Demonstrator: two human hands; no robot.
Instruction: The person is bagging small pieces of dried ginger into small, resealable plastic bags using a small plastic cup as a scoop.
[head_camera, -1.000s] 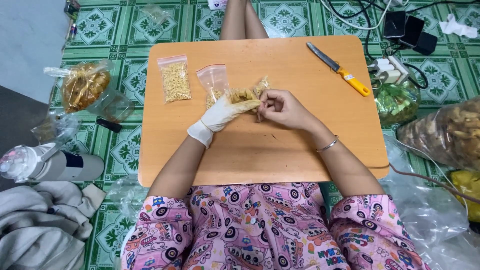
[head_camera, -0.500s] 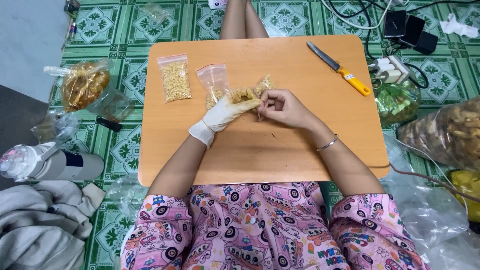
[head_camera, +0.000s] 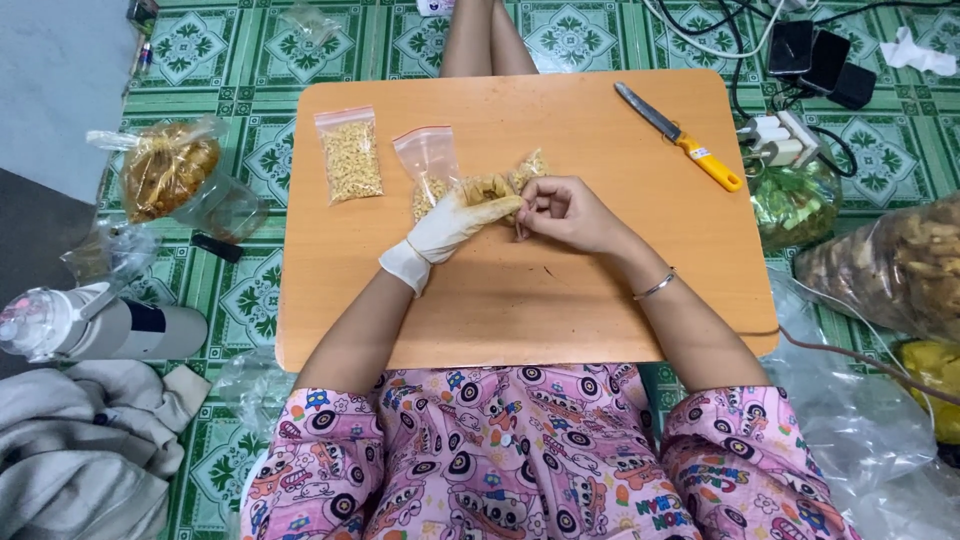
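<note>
Nothing has shifted. Gloved left hand (head_camera: 452, 225) and bare right hand (head_camera: 563, 212) pinch small snack bag (head_camera: 527, 170); filled zip bag (head_camera: 349, 155) on orange table (head_camera: 520, 300), green tiled floor (head_camera: 260, 60).

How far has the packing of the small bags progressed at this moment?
One small clear zip bag of yellow pieces lies filled and flat on the low orange wooden table, so it looks done. A second small zip bag lies partly filled. The gloved left hand and bare right hand hold a third small bag. The large bag of snacks on the floor still looks full.
</note>
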